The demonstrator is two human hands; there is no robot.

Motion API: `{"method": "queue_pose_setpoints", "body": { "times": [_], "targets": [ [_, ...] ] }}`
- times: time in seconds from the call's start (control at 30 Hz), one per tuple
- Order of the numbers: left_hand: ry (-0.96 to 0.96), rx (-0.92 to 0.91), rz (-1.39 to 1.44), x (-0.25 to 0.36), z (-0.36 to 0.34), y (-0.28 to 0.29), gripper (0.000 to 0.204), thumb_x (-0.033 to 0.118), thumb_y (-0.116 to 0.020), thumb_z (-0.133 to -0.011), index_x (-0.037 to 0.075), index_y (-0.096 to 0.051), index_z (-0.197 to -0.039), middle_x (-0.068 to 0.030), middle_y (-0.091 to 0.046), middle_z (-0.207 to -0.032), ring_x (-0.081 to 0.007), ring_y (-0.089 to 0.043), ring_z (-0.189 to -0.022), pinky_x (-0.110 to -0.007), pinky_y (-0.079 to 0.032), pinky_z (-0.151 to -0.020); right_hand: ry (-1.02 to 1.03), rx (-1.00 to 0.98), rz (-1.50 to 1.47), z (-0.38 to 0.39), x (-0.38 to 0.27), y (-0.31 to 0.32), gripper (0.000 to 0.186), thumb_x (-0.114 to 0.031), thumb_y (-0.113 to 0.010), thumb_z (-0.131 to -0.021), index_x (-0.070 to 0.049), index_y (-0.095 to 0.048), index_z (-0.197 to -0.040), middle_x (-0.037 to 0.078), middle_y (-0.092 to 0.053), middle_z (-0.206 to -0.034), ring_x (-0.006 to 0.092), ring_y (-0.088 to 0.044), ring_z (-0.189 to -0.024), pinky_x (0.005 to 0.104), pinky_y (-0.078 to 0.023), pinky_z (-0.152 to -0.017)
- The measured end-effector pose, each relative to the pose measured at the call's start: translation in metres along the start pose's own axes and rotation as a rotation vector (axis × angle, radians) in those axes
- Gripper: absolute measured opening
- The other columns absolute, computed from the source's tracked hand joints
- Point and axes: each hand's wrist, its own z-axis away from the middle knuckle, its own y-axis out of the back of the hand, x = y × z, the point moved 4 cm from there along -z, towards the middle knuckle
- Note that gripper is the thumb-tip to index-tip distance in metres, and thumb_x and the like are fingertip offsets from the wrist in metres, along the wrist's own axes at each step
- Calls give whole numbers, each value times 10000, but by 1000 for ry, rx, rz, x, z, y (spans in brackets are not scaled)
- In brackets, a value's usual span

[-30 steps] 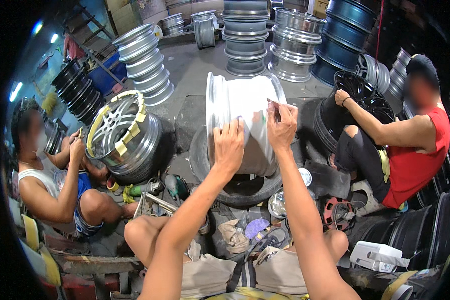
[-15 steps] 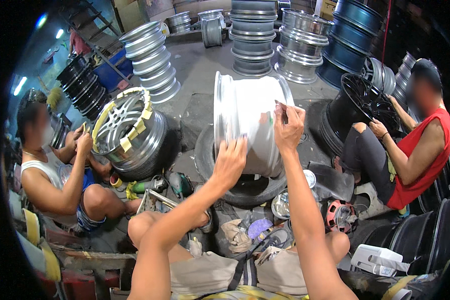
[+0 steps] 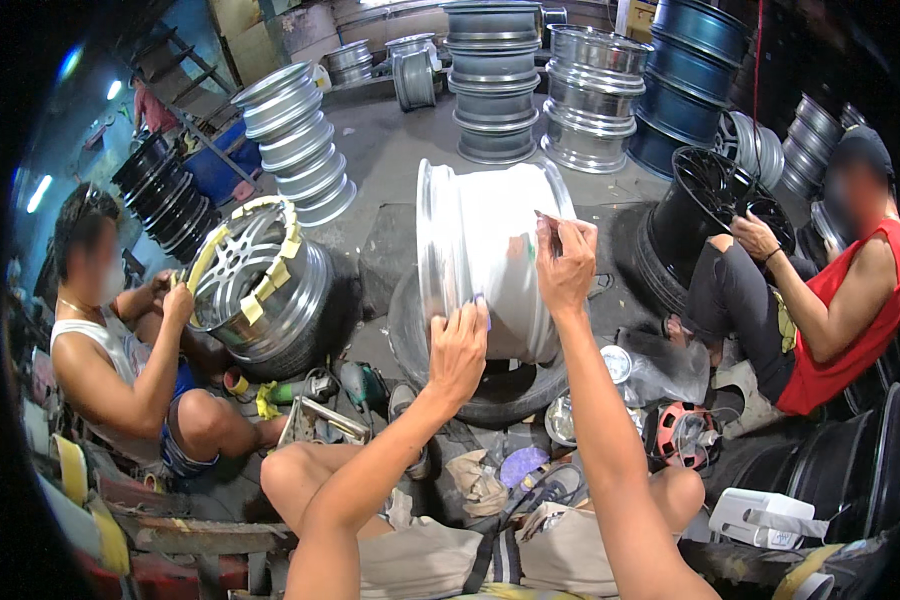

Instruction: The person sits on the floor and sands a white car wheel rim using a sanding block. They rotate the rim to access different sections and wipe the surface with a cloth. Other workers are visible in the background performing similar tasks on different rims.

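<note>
A silver-white wheel rim (image 3: 498,235) stands on its side, its broad barrel facing me, on a dark tyre (image 3: 406,345) lying flat. My left hand (image 3: 460,345) is at the lower left of the barrel, fingers bent and together around a small purple piece (image 3: 481,299) that shows only at its edge. Higher up, at the barrel's right side, my right hand (image 3: 568,262) pinches a small dark piece (image 3: 541,214) between thumb and fingers; its kind is too small to tell. A reddish-brown and greenish patch (image 3: 517,247) marks the barrel between my hands.
At left a person tapes a spoked rim (image 3: 260,280); at right another handles a black rim (image 3: 705,200). Power tools (image 3: 360,385), a purple disc (image 3: 522,466), a tin (image 3: 562,420) and a red-orange reel (image 3: 685,435) lie around my feet. Stacked rims (image 3: 492,90) stand behind.
My left hand, blurred before, is slightly lower on the barrel. My right hand stays near the right side. The left co-worker's hands have reached the taped rim; the right co-worker's hand has shifted.
</note>
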Motion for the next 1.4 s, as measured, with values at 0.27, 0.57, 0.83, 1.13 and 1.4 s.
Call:
{"method": "queue_pose_setpoints", "body": {
  "times": [0.27,0.57,0.83,1.13,1.4],
  "targets": [
    [-253,-11,-121,-18,-32,20,495,73,-607,-876,-58,-606,-1354,-117,-588,-1110,-231,-587,-1028,-398,-424,-849,14,11,-12,1,7,-3,152,-169,-712,-966,-62,-765,-1060,91,-759,-997,292,-611,-989,409,-519,-840],
    [-189,-2,-116,-19,-52,18,591,38,-627,-834,-88,-550,-1406,-160,-607,-1196,-256,-591,-1034,-412,-431,-865,-9,-7,-40,5,3,4,144,-138,-727,-954,-29,-768,-1039,92,-730,-909,272,-611,-956,390,-517,-799],
    [-19,-47,-112,-25,-80,12,539,80,-601,-875,-54,-538,-1394,-121,-587,-1104,-242,-593,-1019,-411,-420,-882,20,-11,-27,2,-1,2,169,-168,-720,-970,-28,-779,-1044,108,-729,-916,269,-611,-963,377,-524,-819],
    [-172,-663,349,-49,24,54,317,122,-672,-887,80,-752,-1191,-124,-613,-1108,-278,-635,-1062,-463,-472,-871,-128,-28,-185,3,9,5,164,-162,-722,-962,-30,-779,-1041,109,-738,-961,280,-606,-980,390,-520,-837],
    [177,-664,1409,-68,3,78,266,226,-706,-1011,17,-772,-1162,-100,-614,-1343,-172,-604,-1118,-316,-488,-950,-541,-663,-424,73,-60,72,256,-221,-644,-1057,19,-731,-1061,43,-730,-977,122,-635,-904,296,-509,-837]
  ]
}}
